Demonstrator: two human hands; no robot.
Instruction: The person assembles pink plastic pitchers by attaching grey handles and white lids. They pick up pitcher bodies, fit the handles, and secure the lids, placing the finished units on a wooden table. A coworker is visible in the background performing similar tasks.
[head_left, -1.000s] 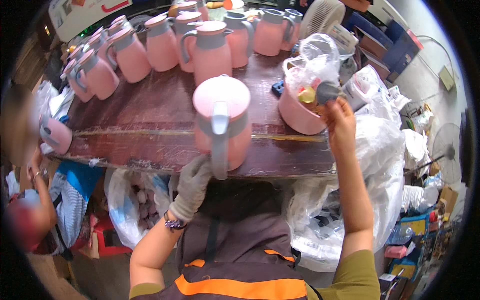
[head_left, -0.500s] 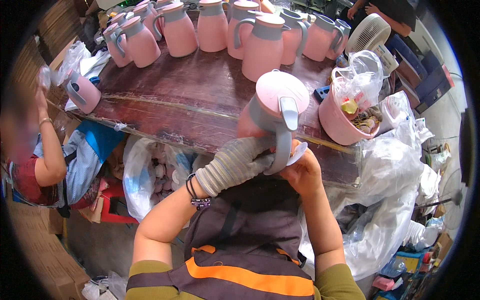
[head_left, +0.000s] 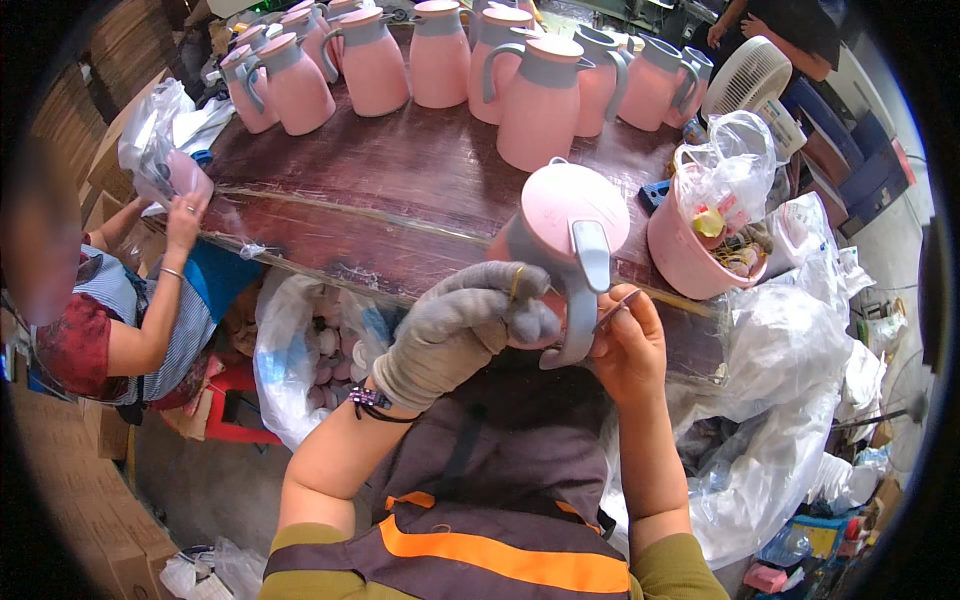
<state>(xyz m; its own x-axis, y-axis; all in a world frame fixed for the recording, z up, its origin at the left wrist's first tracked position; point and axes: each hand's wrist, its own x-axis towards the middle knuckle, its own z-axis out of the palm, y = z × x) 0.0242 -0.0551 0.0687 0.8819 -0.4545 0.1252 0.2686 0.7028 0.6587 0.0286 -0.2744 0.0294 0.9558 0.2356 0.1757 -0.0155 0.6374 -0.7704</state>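
Note:
A pink thermos jug [head_left: 505,243] with a grey collar and handle stands at the table's near edge, its round lid toward me. My left hand [head_left: 455,325], in a grey knitted glove, is beside the jug's handle with its fingers curled closed. A small yellowish strip shows at its fingertips; I cannot make out whether that is held or part of the glove. My bare right hand [head_left: 632,345], right of the handle, pinches a thin round piece [head_left: 613,312], seen nearly edge-on. The jug's lower part is hidden behind my hands.
Several pink jugs [head_left: 540,115] stand along the far side of the dark table [head_left: 340,225]. A pink bucket [head_left: 690,245] and a fan [head_left: 742,75] are at right. Plastic bags [head_left: 290,370] hang below the edge. At left a co-worker's hand [head_left: 185,218] touches a bagged jug.
My left hand has come off the jug's handle and its fingers have curled. The round piece in my right hand has turned edge-on. The co-worker's hands have come down to the bagged jug.

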